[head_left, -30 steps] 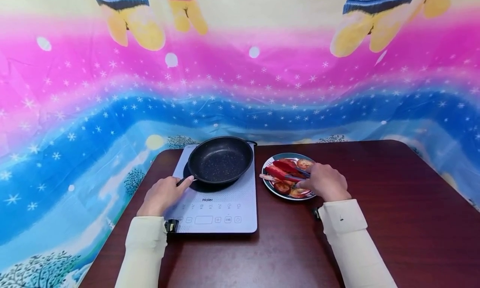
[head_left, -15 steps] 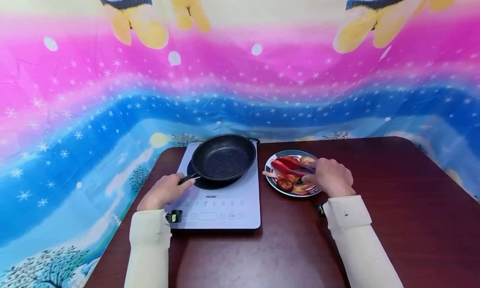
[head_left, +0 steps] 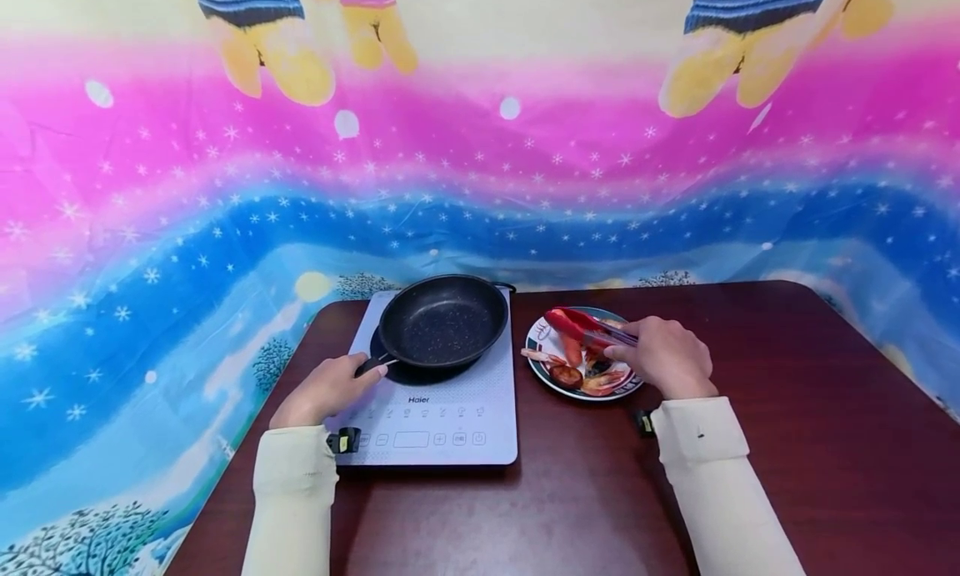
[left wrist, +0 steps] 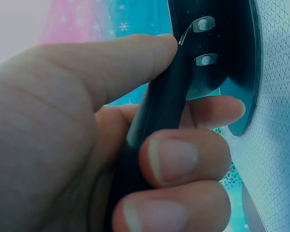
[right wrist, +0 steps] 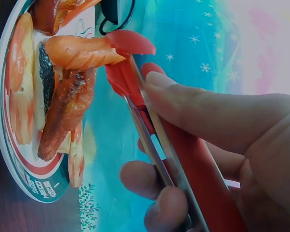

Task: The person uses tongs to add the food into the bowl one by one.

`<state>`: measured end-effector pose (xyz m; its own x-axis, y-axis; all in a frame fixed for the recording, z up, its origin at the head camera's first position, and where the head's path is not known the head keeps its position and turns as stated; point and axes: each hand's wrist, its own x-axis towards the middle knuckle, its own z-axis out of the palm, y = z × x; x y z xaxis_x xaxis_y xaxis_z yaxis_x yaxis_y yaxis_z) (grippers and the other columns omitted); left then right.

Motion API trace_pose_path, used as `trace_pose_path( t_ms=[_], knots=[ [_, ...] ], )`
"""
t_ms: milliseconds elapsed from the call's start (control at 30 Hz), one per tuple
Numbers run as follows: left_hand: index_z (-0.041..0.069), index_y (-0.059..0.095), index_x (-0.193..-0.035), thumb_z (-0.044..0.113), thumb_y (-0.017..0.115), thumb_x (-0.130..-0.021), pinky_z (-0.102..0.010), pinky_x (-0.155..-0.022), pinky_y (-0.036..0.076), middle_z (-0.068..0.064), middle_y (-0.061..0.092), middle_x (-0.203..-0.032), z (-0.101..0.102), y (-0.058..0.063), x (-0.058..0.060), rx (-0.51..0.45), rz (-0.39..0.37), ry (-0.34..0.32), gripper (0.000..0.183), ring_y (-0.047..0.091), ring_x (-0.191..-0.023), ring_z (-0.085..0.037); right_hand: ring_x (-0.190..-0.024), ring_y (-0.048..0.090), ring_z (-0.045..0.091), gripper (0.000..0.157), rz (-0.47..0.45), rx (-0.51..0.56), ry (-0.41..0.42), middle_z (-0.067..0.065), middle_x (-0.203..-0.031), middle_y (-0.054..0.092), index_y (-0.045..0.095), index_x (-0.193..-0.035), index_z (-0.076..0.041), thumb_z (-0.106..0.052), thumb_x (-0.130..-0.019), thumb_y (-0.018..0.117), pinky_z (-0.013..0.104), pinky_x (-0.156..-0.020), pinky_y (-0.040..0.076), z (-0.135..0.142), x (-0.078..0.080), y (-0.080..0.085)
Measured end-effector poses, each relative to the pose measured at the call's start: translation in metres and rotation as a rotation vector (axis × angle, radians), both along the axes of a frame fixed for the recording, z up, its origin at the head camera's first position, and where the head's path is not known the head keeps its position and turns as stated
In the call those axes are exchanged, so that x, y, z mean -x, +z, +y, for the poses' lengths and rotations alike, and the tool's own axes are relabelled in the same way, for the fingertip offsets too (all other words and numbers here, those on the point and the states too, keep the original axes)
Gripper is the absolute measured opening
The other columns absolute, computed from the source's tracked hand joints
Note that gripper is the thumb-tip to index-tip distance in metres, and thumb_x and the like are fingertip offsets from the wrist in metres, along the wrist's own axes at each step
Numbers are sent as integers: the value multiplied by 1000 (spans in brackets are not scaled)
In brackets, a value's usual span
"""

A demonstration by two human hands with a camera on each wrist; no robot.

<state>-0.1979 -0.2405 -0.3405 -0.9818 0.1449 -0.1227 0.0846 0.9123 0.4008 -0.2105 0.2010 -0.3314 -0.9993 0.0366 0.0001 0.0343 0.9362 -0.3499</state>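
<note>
My left hand (head_left: 322,388) grips the black handle (left wrist: 157,108) of a dark frying pan (head_left: 442,322), its thumb along the top near the rivets. The pan stands on a white induction cooktop (head_left: 480,376), its inside bare. My right hand (head_left: 670,361) holds metal tongs (head_left: 592,330) with red tips over a plate (head_left: 534,330) of food to the right. In the right wrist view, the tips (right wrist: 128,43) close round one end of a scored orange sausage (right wrist: 82,50). Beside it lie a browned piece of meat (right wrist: 65,116) and shrimp-like pieces (right wrist: 21,116).
The cooktop's touch controls (head_left: 412,439) face the near side. A black cord (head_left: 506,287) shows behind the pan. Everything stands on a dark brown table (head_left: 787,409), with a colourful printed cloth (head_left: 480,201) hanging behind it.
The tongs' tips have come together and shifted slightly toward the plate's far side, and the sausage now shows between them. My left hand keeps its grip on the pan handle.
</note>
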Motion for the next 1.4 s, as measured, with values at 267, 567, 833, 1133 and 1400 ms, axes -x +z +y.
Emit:
trace_pose_path(
  t_ms=[267,567,833,1133,1400],
  knots=[
    [5,60,-114,40,50,-100,-40,-73,43,-9,59,-84,0,0,-2,6,7,2,39,54,-80,-22,-82,54,31,70,42,42,-24,24,-114,62,56,-136,-13,-56,-82,68,39,-54,43,4,0,2],
    [5,59,-120,42,51,-99,-41,-73,44,-9,62,-95,1,-1,0,9,-5,14,43,55,-82,-22,-73,51,29,72,86,99,-43,15,-88,62,56,-136,-15,-63,-83,63,38,-53,38,3,-3,6],
    [4,58,-124,40,51,-99,-42,-76,46,-10,63,-97,0,-1,0,12,8,11,45,56,-85,-22,-62,47,25,74,151,170,-43,10,-72,57,57,-135,-15,-67,-83,59,35,-48,35,-7,-6,9],
    [7,60,-107,40,51,-99,-38,-69,41,-6,54,-77,1,0,1,-2,6,19,35,51,-74,-21,-63,49,25,79,184,213,-36,11,-79,62,55,-138,-16,-71,-81,56,34,-48,35,-19,-8,13],
    [9,59,-103,39,52,-99,-37,-66,40,-7,52,-74,2,0,0,-12,3,29,31,50,-70,-20,-58,47,23,75,264,238,9,8,-73,62,57,-136,-15,-67,-83,58,33,-46,35,-29,-10,15]
  ],
)
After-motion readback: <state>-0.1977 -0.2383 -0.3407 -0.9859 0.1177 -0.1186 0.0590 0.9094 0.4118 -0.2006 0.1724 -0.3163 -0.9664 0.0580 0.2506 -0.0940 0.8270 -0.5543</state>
